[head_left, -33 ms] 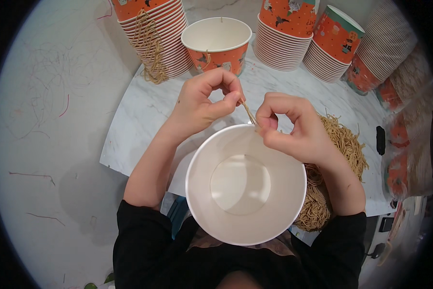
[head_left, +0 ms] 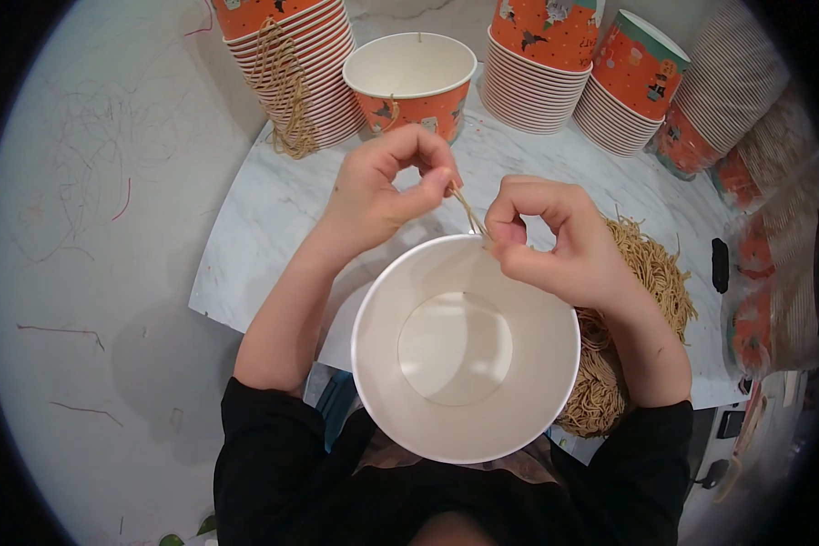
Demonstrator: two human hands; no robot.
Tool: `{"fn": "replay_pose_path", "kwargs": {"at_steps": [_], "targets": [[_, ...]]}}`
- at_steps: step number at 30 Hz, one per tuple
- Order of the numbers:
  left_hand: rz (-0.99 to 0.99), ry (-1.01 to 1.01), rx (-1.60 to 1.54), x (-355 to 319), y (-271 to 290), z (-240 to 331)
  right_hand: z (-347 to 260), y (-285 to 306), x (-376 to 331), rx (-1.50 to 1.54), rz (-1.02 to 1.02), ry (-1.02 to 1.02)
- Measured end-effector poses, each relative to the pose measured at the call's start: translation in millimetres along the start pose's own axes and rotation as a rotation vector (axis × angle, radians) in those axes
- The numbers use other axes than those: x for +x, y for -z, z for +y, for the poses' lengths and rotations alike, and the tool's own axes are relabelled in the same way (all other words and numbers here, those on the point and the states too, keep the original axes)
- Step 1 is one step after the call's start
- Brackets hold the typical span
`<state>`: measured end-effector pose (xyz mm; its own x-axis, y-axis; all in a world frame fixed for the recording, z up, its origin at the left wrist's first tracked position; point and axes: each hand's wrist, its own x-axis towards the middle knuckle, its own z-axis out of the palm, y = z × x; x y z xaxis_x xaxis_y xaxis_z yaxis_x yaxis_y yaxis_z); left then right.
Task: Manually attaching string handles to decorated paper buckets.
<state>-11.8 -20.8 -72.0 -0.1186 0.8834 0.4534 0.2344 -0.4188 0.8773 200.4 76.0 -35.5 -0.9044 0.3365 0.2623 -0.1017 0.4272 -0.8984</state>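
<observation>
The left hand (head_left: 386, 187) has its thumb and first finger pinched tight on a thin tan cord (head_left: 470, 211). The right hand (head_left: 564, 246) is close by, just over the rim. Its thumb and first finger are nearly together, and they nip the low end of the cord, though the fingers hide the very tip. The cord runs in the gap between the two hands, at the far edge of a big white-lined paper bucket (head_left: 382, 291). The bucket is between the arms, in front of the black shirt (head_left: 273, 446), with its mouth facing up. It hides much of the shirt and part of the white marbled table (head_left: 254, 237).

To the right lies a messy tan cord pile (head_left: 660, 273). The right arm and the bucket cover some of it. A small black thing (head_left: 720, 266) is near the pile.

At the back, one orange bucket (head_left: 414, 114) stands alone with a cord loop on its side. On its left is a tall bucket stack (head_left: 329, 82) with a tan cord bundle (head_left: 282, 77) hanging down it. On its right are a middle stack (head_left: 537, 91), a leaning stack (head_left: 623, 109) and more stacks in clear plastic (head_left: 728, 82).
</observation>
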Motion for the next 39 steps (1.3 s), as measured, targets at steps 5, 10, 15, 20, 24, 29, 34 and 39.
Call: {"fn": "replay_pose_path", "kwargs": {"at_steps": [5, 10, 15, 20, 24, 29, 34, 39], "targets": [[-0.017, 0.033, -0.145, 1.6, 14.0, -1.0, 3.8, 1.4, 0.3, 0.087, -0.005, -0.085], [-0.115, -0.181, 0.136, 1.8, 8.2, 2.3, 3.5, 2.0, 1.0, 0.282, -0.005, -0.242], [-0.164, -0.154, 0.221, 0.0, 7.7, -0.5, 4.7, 5.5, 2.2, 0.325, -0.024, -0.235], [-0.172, -0.163, 0.225, 0.3, 6.9, 3.2, 7.6, 8.8, 2.0, 0.333, -0.066, -0.232], [-0.194, -0.108, 0.124, -0.2, 1.2, 3.7, 7.9, 8.3, 2.1, 0.319, -0.051, -0.233], [-0.259, -0.085, 0.133, -1.2, -2.1, -1.7, 9.2, 6.0, 2.6, 0.371, -0.01, -0.239], [-0.219, -0.112, 0.133, -1.0, -2.8, -7.8, 11.9, 7.2, 2.0, 0.352, -0.054, -0.256], [-0.163, -0.178, 0.152, 0.2, -2.1, -9.5, 8.9, 6.7, 2.3, 0.306, -0.074, -0.247]]}}
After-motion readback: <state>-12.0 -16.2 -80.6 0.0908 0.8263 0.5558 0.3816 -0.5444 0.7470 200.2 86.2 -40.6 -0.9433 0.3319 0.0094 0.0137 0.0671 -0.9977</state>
